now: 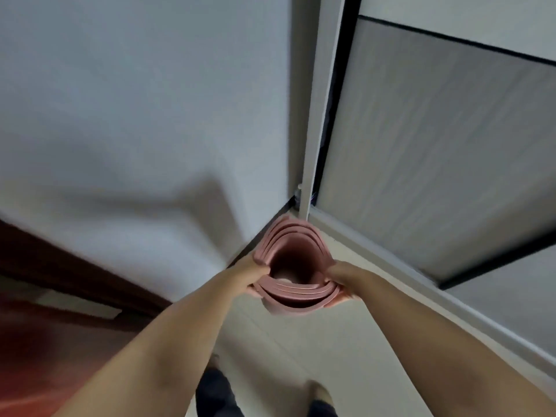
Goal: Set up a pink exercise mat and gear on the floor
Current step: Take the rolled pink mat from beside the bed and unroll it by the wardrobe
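Note:
A rolled pink exercise mat (296, 300) stands on end in the corner where the white wall meets a sliding door. I look down into its open top, where several coiled layers show. My left hand (251, 273) grips the roll's left rim, with the fingers curled over the edge. On the right side, my right hand (341, 278) holds the rim the same way. The lower part of the roll is hidden below its top.
A white wall (135, 115) fills the left. A sliding door with frosted panels (436, 145) and a pale frame (316, 115) runs along the right. Dark wooden furniture (60, 266) and a reddish surface sit at the lower left. My feet (319, 392) stand on the light floor.

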Demonstrator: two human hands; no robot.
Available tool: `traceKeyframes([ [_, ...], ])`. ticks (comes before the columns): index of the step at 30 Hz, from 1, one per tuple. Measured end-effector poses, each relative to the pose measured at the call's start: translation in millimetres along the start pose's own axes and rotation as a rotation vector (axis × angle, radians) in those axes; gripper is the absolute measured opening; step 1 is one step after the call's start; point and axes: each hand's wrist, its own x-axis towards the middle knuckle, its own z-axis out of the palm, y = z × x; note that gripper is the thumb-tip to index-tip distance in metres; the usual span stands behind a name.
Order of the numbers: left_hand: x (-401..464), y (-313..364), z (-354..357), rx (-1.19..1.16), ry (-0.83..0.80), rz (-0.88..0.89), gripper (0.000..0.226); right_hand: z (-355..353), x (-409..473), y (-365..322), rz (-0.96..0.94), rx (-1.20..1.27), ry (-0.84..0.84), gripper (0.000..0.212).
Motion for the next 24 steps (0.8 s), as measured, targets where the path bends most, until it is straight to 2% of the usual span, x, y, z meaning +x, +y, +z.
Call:
traceKeyframes([
  [2, 24.6, 7.2, 3.7, 0.077, -0.063, 0.025, 0.048, 1.5, 9.2, 6.7, 0.012, 0.133, 0.070, 0.053],
  [5, 50.4, 16.7, 6.6, 0.183, -0.151, 0.101, 0.026, 11.0, 28.8, 15.7, 0.014, 0.289, 0.190, 0.044],
  [10, 111.8, 4.6, 5.5, 0.157, -0.369, 0.293, 0.029, 28.1, 62.9, 35.4, -0.020, 0.414, 0.408, 0.032],
  [12, 135.2, -12.2, 11.9, 0.128, -0.356, 0.293, 0.035, 32.5, 82.1, 52.5, -0.042, 0.422, 0.486, 0.042],
  [16, 200.3, -80.6, 37.2, 0.078, -0.288, 0.276, 0.053, 54.0, 152.2, 117.5, -0.073, 0.358, 0.604, 0.082],
  [19, 259.8, -153.4, 56.6, 0.126, -0.319, 0.253, 0.064, 88.6, 212.0, 180.0, -0.081, 0.262, 0.651, 0.089],
  [24, 339.5, -280.4, 60.0, 0.356, -0.366, 0.145, 0.049, 173.0, 304.8, 283.3, -0.114, 0.247, 0.631, 0.098],
])
